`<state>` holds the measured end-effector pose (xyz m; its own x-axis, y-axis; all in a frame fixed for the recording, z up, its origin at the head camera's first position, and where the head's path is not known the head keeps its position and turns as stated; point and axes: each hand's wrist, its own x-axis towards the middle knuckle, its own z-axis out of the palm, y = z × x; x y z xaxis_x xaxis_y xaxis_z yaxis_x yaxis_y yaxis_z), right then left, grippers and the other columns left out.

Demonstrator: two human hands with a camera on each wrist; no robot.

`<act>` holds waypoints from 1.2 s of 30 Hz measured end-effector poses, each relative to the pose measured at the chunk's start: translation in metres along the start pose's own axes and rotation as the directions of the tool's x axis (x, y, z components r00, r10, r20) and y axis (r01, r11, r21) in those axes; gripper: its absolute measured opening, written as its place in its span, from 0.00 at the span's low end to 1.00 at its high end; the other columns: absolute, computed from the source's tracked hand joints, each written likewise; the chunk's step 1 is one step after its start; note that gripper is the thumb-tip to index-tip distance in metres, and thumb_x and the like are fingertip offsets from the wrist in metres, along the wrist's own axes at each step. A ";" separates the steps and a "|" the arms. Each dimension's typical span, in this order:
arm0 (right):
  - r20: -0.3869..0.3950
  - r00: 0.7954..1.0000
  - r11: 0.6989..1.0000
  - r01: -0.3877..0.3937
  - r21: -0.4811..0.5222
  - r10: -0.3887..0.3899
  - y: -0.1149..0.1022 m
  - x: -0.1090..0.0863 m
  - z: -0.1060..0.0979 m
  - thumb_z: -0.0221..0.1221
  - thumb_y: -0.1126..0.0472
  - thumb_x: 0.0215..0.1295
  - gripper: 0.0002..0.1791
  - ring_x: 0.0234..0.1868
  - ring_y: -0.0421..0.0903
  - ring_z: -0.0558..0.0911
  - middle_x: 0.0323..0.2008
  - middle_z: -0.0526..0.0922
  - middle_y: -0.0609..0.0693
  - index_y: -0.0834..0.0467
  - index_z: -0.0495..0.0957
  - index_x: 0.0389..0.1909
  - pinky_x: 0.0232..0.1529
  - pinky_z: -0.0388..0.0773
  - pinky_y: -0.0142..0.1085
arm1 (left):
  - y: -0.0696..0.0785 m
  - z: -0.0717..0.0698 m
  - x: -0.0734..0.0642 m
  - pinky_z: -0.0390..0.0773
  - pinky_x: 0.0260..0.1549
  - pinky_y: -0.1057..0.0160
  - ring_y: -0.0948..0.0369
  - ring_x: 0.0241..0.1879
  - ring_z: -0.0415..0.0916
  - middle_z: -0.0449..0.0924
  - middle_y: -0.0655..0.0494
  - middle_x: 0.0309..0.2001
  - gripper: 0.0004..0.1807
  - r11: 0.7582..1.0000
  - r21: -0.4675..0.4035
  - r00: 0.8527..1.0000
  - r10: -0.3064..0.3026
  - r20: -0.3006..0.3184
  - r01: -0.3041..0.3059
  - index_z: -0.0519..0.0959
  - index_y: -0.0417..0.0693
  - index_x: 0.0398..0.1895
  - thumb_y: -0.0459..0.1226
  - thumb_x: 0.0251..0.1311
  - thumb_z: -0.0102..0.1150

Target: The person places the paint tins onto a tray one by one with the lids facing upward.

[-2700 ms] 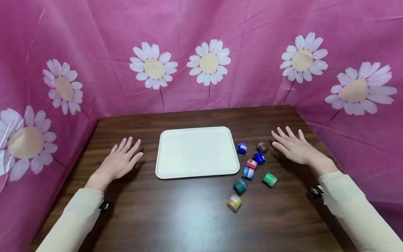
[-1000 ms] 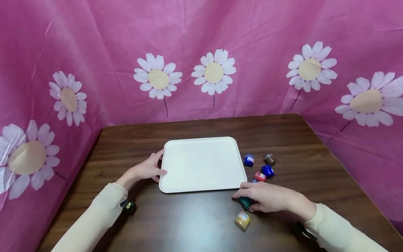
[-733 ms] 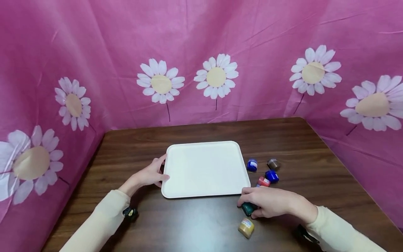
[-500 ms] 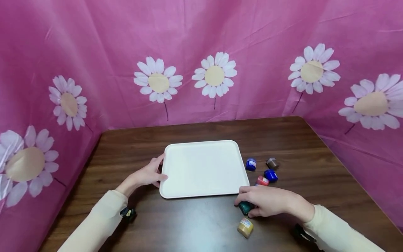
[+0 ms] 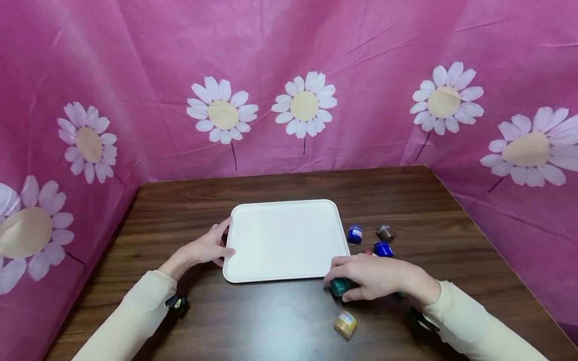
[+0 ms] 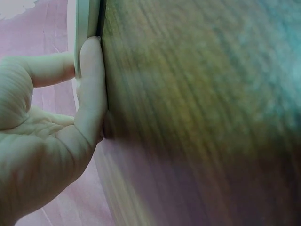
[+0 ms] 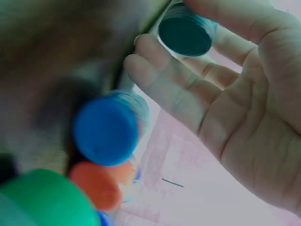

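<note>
In the head view, my left hand (image 5: 203, 249) grips the left edge of a white tray (image 5: 284, 240). The left wrist view shows the thumb against the tray's rim (image 6: 84, 21) and a finger tucked at its underside, by the tabletop. My right hand (image 5: 379, 276) pinches a dark green paint jar (image 5: 339, 287) between thumb and fingers, just off the tray's near right corner. From the right wrist view, the jar's dark lid (image 7: 185, 35) faces the camera. Whether the jar is clear of the table is hard to tell.
Right of the tray lie two dark blue jars (image 5: 355, 234) and a brown jar (image 5: 386, 232). A yellow jar (image 5: 345, 325) sits nearer. My hand mostly hides a red jar (image 5: 370, 253); the right wrist view also shows a lighter blue jar (image 7: 106, 131) and a green jar (image 7: 47, 200).
Both hands first lay flat on the table, apart from everything. My left hand has since taken the tray's edge; my right hand has gripped the dark green jar and shifted it slightly towards the tray.
</note>
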<state>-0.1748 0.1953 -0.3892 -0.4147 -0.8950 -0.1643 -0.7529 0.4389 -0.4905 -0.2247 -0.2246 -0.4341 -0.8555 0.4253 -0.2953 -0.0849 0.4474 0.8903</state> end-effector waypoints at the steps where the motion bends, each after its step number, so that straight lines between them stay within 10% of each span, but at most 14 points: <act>1: -0.009 1.000 1.000 0.013 0.003 -0.013 0.000 0.002 -0.003 0.67 0.57 0.67 0.20 0.44 0.32 0.75 0.49 0.75 0.38 0.52 0.80 0.59 0.45 0.79 0.29 | 0.000 0.000 0.000 0.88 0.28 0.50 0.50 0.36 0.77 0.48 0.32 0.60 0.54 1.000 -0.002 1.000 -0.002 0.002 0.002 0.35 0.42 0.82 0.24 0.63 0.62; 13: -0.024 0.999 0.975 0.050 0.215 -0.046 0.012 0.038 -0.036 0.68 0.60 0.67 0.25 0.52 0.38 0.78 0.55 0.78 0.44 0.59 0.74 0.61 0.46 0.83 0.30 | 0.000 -0.008 0.002 0.88 0.30 0.50 0.50 0.39 0.74 0.47 0.33 0.62 0.54 1.000 -0.013 1.000 -0.014 -0.024 0.014 0.35 0.43 0.82 0.25 0.63 0.62; 36: -0.147 0.989 0.963 0.051 0.264 -0.012 0.042 0.139 -0.054 0.70 0.64 0.63 0.26 0.49 0.43 0.80 0.52 0.82 0.49 0.64 0.78 0.61 0.54 0.80 0.36 | 0.006 -0.001 -0.001 0.88 0.28 0.50 0.53 0.33 0.81 0.53 0.31 0.56 0.53 0.999 0.049 1.000 0.008 -0.025 -0.007 0.42 0.37 0.80 0.22 0.58 0.65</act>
<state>-0.2914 0.0939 -0.3866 -0.4765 -0.8786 -0.0311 -0.6112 0.3565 -0.7067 -0.2252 -0.2229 -0.4280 -0.8687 0.4090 -0.2793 -0.0538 0.4827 0.8741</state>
